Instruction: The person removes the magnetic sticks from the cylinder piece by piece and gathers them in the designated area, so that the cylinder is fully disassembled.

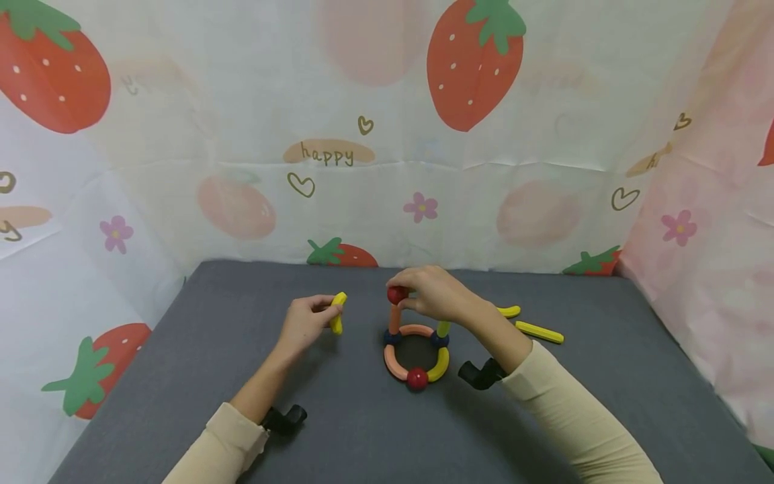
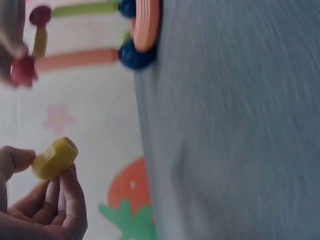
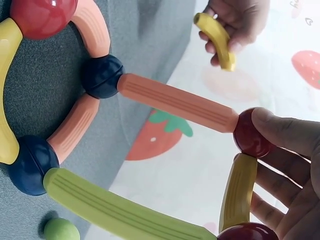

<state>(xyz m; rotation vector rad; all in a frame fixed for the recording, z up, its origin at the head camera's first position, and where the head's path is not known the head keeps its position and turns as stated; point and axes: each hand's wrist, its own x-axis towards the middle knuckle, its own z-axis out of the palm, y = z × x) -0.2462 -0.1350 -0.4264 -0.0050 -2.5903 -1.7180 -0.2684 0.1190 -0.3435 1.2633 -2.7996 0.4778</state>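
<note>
My left hand [image 1: 304,324] pinches a short curved yellow magnetic rod [image 1: 337,314] between thumb and fingers, above the table left of the build. My right hand [image 1: 434,293] holds a red ball [image 3: 253,132] with its thumb and fingers. This ball tops an upright orange rod [image 3: 177,102] that rises from a navy ball [image 3: 102,76]. A curved yellow rod [image 3: 238,190] joins it to a second red ball [image 3: 247,233], at the end of a light green upright rod [image 3: 125,210]. Below lies a ring of curved rods with a red ball [image 1: 417,378] at the front.
Right of the build, a straight yellow rod [image 1: 540,332] and a curved yellow rod [image 1: 509,311], partly behind my right arm, lie on the grey table [image 1: 351,430]. A light green ball [image 3: 61,230] sits near the ring. Strawberry-print fabric [image 1: 254,128] hangs behind.
</note>
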